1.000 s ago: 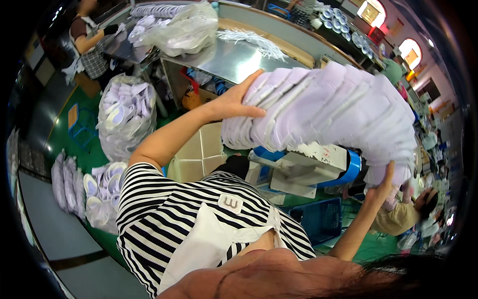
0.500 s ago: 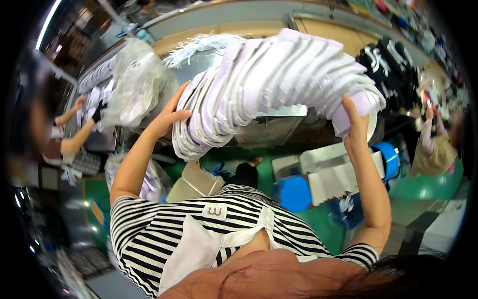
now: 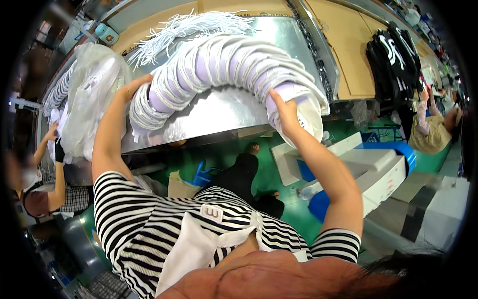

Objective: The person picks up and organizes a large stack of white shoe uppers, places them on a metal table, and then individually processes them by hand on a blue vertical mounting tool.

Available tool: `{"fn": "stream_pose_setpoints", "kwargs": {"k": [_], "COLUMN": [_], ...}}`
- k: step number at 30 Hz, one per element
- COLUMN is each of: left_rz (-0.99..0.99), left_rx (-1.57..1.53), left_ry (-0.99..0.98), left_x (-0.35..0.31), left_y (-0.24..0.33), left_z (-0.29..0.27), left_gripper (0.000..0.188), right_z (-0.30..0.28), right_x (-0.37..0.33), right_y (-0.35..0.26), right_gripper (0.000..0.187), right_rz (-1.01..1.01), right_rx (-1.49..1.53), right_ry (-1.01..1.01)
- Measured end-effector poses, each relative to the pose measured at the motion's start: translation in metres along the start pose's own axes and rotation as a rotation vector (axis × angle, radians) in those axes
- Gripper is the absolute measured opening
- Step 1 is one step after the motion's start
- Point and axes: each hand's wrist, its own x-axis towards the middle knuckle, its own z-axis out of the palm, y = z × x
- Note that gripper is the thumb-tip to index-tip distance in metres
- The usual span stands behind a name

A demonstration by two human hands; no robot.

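A long arched stack of white and pale lilac shoe uppers (image 3: 214, 62), nested one in another, spans between my two hands over a shiny metal tabletop (image 3: 219, 107). Around its left end my left hand (image 3: 137, 85) is closed, fingers mostly hidden behind the pieces. At the other end my right hand (image 3: 285, 110) grips the last uppers, thumb on the near side. That right end hangs out past the table's front edge. Whether the middle of the stack rests on the metal cannot be told. Just behind it lies a bundle of thin white laces (image 3: 191, 30).
Left of the stack, a clear plastic bag (image 3: 94, 99) of white pieces stands near a co-worker's gloved hand (image 3: 59, 150). Black items with white marks (image 3: 393, 65) lie on the right. White boxes (image 3: 383, 184) and a blue stool (image 3: 318, 204) stand on the green floor.
Both hands have brought the stack leftward and lower over the metal tabletop, still gripping its ends. The view has shifted, showing more of the table and laces.
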Motion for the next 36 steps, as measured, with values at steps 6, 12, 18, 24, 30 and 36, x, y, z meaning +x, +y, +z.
{"fn": "stream_pose_setpoints", "kwargs": {"k": [6, 12, 18, 24, 30, 36], "left_rz": [0.046, 0.795, 1.279, 1.295, 1.253, 1.309], "left_rx": [0.563, 1.204, 1.023, 0.918, 1.311, 1.303], "left_ry": [0.148, 0.43, 0.508, 0.422, 0.515, 0.78], "left_x": [0.007, 0.016, -0.02, 0.008, 0.043, 0.082], "left_y": [0.025, 0.043, 0.031, 0.047, 0.078, 0.083], "left_z": [0.009, 0.027, 0.137, 0.155, 0.206, 0.272], "left_gripper": [0.057, 0.045, 0.05, 0.052, 0.056, 0.061], "right_z": [-0.001, 0.002, -0.023, -0.085, -0.054, -0.03], "right_x": [0.01, -0.003, -0.013, -0.043, -0.049, -0.001], "right_y": [-0.005, 0.0, -0.009, 0.015, 0.01, -0.024], "right_gripper": [0.074, 0.068, 0.078, 0.048, 0.036, 0.029], "right_rz": [0.166, -0.11, 0.158, -0.043, -0.04, -0.05], "right_rx": [-0.013, -0.355, -0.405, -0.2, 0.044, -0.491], "right_ry": [-0.117, 0.217, 0.139, 0.238, 0.125, 0.114]}}
